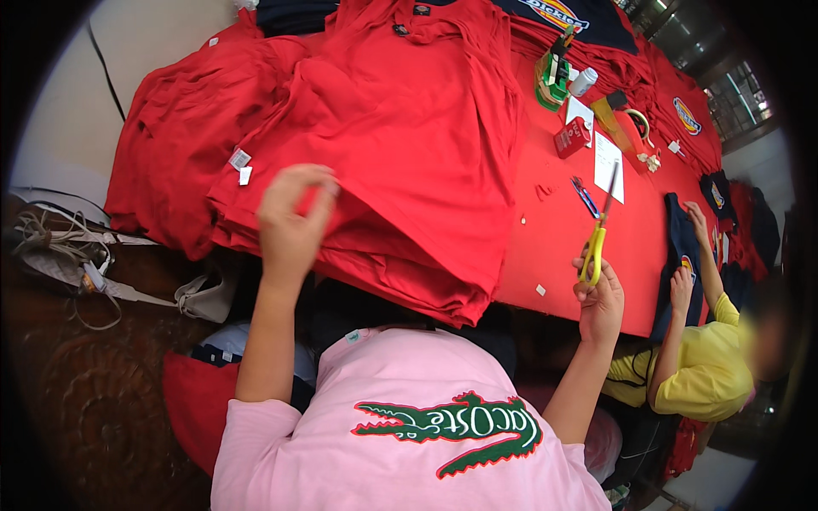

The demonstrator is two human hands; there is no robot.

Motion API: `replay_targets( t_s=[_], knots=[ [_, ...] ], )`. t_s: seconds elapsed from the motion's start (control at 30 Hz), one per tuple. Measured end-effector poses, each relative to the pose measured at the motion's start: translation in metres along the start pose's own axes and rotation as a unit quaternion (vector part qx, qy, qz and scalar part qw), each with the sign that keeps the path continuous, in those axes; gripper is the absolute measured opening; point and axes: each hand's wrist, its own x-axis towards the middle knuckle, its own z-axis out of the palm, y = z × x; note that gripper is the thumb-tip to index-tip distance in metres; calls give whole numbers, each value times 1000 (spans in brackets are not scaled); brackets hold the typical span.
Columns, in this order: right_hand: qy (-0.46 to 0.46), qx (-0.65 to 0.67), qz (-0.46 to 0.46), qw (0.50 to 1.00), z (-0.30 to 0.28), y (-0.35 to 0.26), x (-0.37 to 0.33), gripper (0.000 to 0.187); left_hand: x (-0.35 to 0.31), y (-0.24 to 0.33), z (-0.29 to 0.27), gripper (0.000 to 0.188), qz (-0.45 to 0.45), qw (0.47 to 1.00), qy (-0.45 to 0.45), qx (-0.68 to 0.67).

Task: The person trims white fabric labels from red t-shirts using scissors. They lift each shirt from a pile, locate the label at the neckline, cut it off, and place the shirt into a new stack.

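Gripping one pair of yellow-handled scissors (595,255), blades up, in the curled right hand (602,304); poising the left hand (291,217), loosely bent with thumb apart from fingers, apparently holding nothing, over red garments (409,128) on the red tabletop (550,255), with unclear contact. Judged as cloth-handling with scissors ready; next calling for a pinch on a loose edge. Showing garments too overlapped to count, two white tags (239,159); beyond, rightward, one slim blue tool (584,197), one red box (572,137), one white bottle (583,82).
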Motion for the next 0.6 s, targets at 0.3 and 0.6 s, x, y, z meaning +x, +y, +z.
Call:
replay_targets(
  t_s=[0.3, 0.6],
  knots=[
    [-90, 31, 69, 993, 30, 14, -4, 37, -38, -1, -27, 14, -370, 819, -113, -424],
    [-130, -90, 79, 984, 90, 11, -12, 25, -72, 55, 44, 42, -458, 619, -206, -604]
  ],
)
